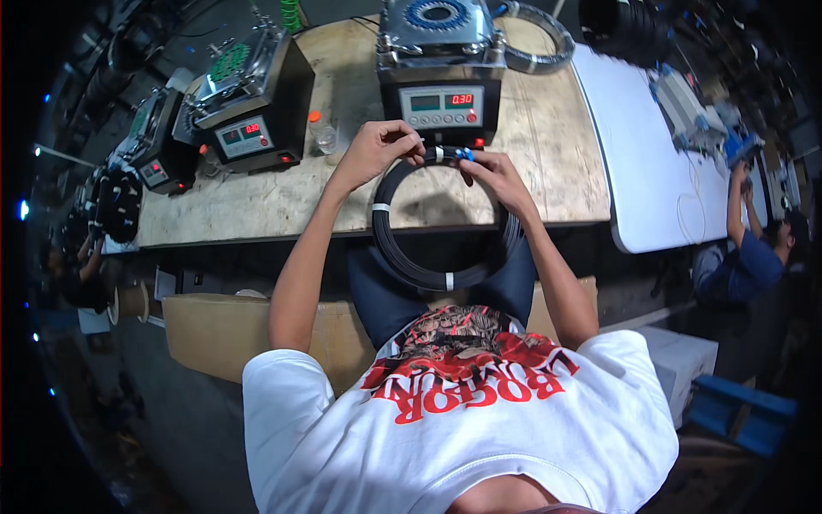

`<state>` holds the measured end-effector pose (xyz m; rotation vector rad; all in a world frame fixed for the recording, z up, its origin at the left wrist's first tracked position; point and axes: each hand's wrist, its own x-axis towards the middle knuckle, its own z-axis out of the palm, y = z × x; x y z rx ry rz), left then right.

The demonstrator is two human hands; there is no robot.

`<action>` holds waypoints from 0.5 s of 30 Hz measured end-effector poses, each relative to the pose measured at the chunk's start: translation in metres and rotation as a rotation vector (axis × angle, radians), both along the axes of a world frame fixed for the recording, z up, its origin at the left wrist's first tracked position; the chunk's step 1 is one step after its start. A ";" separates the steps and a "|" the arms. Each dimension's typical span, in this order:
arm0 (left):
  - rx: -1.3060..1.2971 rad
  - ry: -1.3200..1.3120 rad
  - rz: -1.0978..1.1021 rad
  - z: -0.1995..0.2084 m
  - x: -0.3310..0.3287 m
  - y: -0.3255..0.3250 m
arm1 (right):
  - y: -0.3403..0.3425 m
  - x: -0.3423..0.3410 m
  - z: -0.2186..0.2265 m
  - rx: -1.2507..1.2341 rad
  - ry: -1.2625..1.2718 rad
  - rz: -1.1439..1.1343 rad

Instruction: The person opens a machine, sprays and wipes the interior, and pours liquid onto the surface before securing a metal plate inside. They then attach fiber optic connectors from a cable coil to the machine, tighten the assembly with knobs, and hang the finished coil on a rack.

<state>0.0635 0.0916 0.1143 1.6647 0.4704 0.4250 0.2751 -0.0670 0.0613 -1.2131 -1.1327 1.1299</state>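
A coil of black cable point(384, 236) hangs at the table's front edge, over my lap, with white bands of tape around it. At its top right, my right hand point(497, 178) grips the coil beside small blue pieces point(465, 154), which look like cable-end fittings. My left hand point(379, 156) is at the coil's top left, thumb and fingers pinched together. A small whitish bit shows at those fingertips, too small to name. One white band point(440, 154) lies between the two hands.
A machine with a lit red display point(441, 103) stands just beyond the coil. Two similar machines point(248, 133) are at the left, near an orange-capped bottle point(323, 135). Another cable coil point(548, 60) lies at the back right. A co-worker point(753, 240) sits by the white table point(642, 171).
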 end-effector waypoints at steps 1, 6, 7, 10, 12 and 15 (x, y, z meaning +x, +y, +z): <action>-0.076 -0.017 -0.039 0.002 0.004 -0.007 | 0.001 -0.001 0.003 -0.014 0.007 -0.009; -0.105 0.034 -0.113 -0.012 0.021 -0.018 | -0.002 0.004 0.000 -0.043 -0.065 -0.011; -0.110 0.040 -0.134 -0.014 0.023 -0.019 | -0.002 0.005 0.000 -0.035 -0.067 -0.002; -0.129 0.039 -0.158 -0.016 0.024 -0.021 | -0.005 0.005 0.002 -0.046 -0.050 0.041; -0.143 0.034 -0.158 -0.016 0.023 -0.022 | -0.004 0.003 0.004 -0.051 -0.050 0.046; -0.122 0.037 -0.150 -0.016 0.024 -0.023 | -0.005 0.003 0.003 -0.061 -0.059 0.042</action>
